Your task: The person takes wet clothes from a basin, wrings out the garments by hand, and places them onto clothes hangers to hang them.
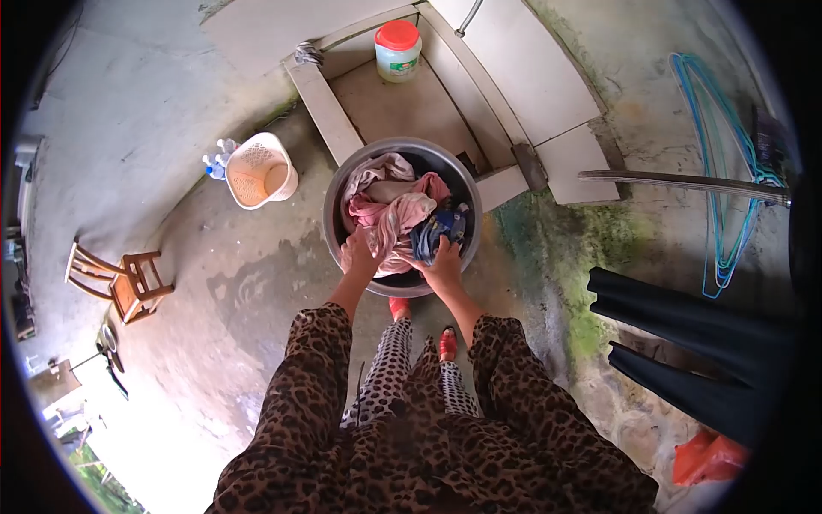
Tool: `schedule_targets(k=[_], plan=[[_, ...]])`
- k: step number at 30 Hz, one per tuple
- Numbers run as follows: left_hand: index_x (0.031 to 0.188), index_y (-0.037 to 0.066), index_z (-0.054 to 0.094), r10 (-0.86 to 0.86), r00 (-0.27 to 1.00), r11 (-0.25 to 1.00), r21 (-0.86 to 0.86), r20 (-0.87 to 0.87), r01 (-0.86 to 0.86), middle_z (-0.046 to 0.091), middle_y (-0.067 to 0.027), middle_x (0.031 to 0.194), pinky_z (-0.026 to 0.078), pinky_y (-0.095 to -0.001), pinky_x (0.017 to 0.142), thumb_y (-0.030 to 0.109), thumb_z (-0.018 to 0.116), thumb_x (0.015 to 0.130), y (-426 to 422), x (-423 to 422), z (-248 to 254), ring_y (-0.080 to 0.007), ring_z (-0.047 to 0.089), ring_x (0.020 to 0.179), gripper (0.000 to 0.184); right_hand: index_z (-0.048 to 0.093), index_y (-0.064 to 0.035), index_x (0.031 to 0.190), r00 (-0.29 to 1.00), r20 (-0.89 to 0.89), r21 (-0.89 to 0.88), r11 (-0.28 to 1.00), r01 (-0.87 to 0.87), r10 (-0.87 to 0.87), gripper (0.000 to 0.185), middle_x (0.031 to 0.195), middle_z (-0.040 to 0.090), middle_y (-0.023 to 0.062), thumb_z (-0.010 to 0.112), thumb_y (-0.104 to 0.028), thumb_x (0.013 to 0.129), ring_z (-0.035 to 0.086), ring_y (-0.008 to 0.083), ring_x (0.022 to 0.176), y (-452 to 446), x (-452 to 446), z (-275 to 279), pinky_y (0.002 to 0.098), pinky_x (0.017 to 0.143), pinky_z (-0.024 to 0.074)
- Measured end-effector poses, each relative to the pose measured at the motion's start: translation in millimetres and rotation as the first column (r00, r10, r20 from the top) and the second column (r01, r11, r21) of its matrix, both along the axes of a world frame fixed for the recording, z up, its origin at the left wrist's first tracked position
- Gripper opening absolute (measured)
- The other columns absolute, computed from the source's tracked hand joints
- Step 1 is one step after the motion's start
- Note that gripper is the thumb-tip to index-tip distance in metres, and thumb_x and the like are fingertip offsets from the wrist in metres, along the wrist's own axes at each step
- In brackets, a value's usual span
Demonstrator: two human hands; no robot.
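Observation:
A round metal basin (332, 199) is in front of me, heaped with laundry. My left hand (359, 252) reaches over its near-left side, fingers curled into a pink striped cloth (396, 224). At the near-right side, my right hand (442, 264) grips a dark blue patterned cloth (437, 230), thumb and fingers spread around its lower edge. A brighter pink cloth (432, 187) and a pale pink cloth (387, 167) lie deeper in the basin. Some fingertips are hidden among the folds.
Beyond the basin, a low tiled trough (385, 107) holds a red-lidded tub (397, 64). Left are a white plastic basket (289, 176), bottles (219, 160) and a wooden chair (128, 287). Right hang blue hangers (715, 171), a bar (676, 180) and dark trousers (685, 317).

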State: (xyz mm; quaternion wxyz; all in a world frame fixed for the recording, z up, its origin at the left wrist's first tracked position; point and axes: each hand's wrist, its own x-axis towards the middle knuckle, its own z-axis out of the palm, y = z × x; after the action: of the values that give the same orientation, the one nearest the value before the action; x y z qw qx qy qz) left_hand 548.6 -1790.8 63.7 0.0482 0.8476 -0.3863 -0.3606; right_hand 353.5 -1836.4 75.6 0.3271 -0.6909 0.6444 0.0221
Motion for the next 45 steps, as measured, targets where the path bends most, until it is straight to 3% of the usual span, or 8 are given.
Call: schedule_targets(k=[7,11,15,19,33,37,40,45], plan=[[0.109,0.004,0.062,-0.047,0.994,0.999,0.024,0.100,0.045,0.064,-0.0209,0.101,0.047,-0.0421,0.089,0.029,0.066,0.073,-10,4,43,-0.0364,0.059,0.102,0.044,0.046,-0.0023,0.104,0.999,0.009,-0.174,0.984,-0.045,0.047,0.048,0.092,0.053,0.0264,0.073,-0.018,0.068,0.057,0.0447,0.084,-12,-12,-28,0.0481,0.075,0.0484],[0.103,-0.002,0.062,-0.053,0.929,0.992,-0.130,-0.367,0.005,0.065,-0.0162,0.094,0.050,-0.0389,0.078,0.020,0.057,0.079,4,28,-17,-0.0288,0.064,0.087,0.033,0.052,-0.0010,0.082,0.960,0.260,-0.190,0.969,0.158,-0.105,0.027,0.065,0.056,0.0165,0.067,-0.017,0.065,0.057,0.0376,0.065,-32,-32,-29,0.0435,0.062,0.0438],[0.110,0.000,0.060,0.457,0.404,0.787,0.148,-0.792,-0.598,0.066,-0.0120,0.096,0.052,-0.0349,0.077,0.011,0.055,0.076,8,38,26,-0.0234,0.065,0.082,0.036,0.051,0.0017,0.082,0.897,0.344,0.043,0.959,0.281,-0.278,0.031,0.075,0.058,0.0207,0.065,-0.018,0.063,0.059,0.0364,0.070,-57,-52,-14,0.0425,0.063,0.0445],[0.123,-0.002,0.048,0.271,-0.253,0.478,0.358,-0.929,-0.802,0.061,-0.0162,0.112,0.049,-0.0388,0.091,0.008,0.047,0.079,18,48,101,-0.0274,0.061,0.099,0.046,0.055,0.0025,0.088,0.769,0.520,0.039,0.910,0.413,-0.372,0.033,0.078,0.059,0.0204,0.064,-0.017,0.063,0.059,0.0352,0.075,-74,-55,14,0.0408,0.068,0.0454],[0.128,0.004,0.048,-0.066,-0.262,0.389,0.218,-0.963,-0.895,0.053,-0.0161,0.127,0.038,-0.0464,0.102,0.022,0.054,0.074,54,79,241,-0.0338,0.049,0.117,0.057,0.043,-0.0030,0.126,0.990,-0.056,0.130,0.984,-0.120,0.128,0.071,0.108,0.061,0.0255,0.074,-0.040,0.074,0.061,0.0394,0.100,-49,-28,8,0.0464,0.086,0.0491],[0.130,0.007,0.046,-0.105,-0.309,0.414,0.241,-0.945,-0.878,0.055,-0.0121,0.124,0.037,-0.0412,0.103,0.019,0.060,0.073,53,61,246,-0.0286,0.049,0.116,0.059,0.037,-0.0070,0.136,0.702,0.450,0.859,0.482,-0.172,-0.552,0.075,0.123,0.056,0.0201,0.059,-0.056,0.083,0.059,0.0326,0.106,-30,4,119,0.0507,0.088,0.0481],[0.132,0.008,0.044,-0.140,-0.267,0.488,0.167,-0.954,-0.856,0.054,-0.0104,0.126,0.037,-0.0390,0.103,0.021,0.062,0.075,34,21,302,-0.0263,0.050,0.116,0.061,0.031,-0.0082,0.141,0.283,0.435,0.690,0.115,-0.715,-0.855,0.070,0.130,0.051,0.0164,0.048,-0.055,0.091,0.056,0.0300,0.112,4,7,163,0.0487,0.092,0.0472],[0.135,0.007,0.040,-0.167,-0.156,0.606,0.024,-0.974,-0.795,0.051,-0.0106,0.129,0.036,-0.0406,0.103,0.033,0.062,0.082,46,-27,332,-0.0273,0.050,0.118,0.063,0.053,0.0001,0.124,0.253,0.707,0.705,0.630,-0.326,-0.660,0.037,0.119,0.059,0.0103,0.055,-0.020,0.092,0.061,0.0182,0.101,44,-55,206,0.0309,0.083,0.0524]])
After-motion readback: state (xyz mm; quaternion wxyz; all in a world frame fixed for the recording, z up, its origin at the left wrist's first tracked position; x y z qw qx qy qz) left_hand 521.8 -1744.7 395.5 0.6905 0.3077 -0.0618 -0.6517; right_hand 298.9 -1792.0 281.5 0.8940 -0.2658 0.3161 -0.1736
